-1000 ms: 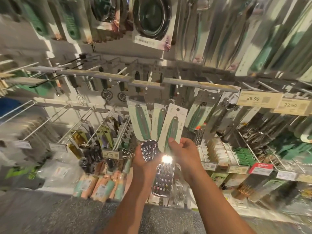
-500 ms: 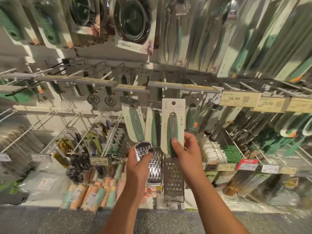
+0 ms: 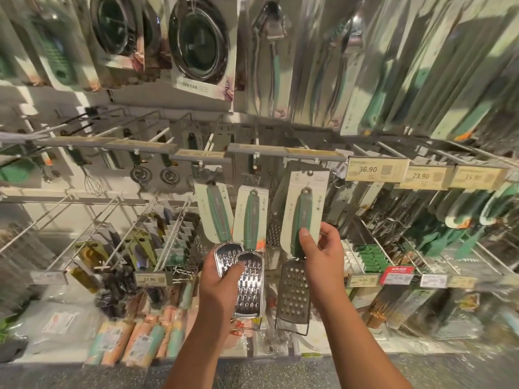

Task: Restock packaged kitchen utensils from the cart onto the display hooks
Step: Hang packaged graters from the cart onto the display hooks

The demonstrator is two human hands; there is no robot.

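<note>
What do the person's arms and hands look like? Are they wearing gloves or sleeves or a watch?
No gloves. The left hand and right hand are both bare, and so are both forearms as far down as the picture shows. No sleeve, watch, bracelet or ring is visible. The fingernails look short and plain. The upper arms are out of view, so I cannot tell what is worn there.

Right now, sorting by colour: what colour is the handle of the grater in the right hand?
Green, on the grater; head view.

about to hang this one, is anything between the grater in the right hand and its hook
Nothing visible blocks it. The right hand holds the grater with its card top right under the hook rail; the hook tip itself is hard to make out.
</note>
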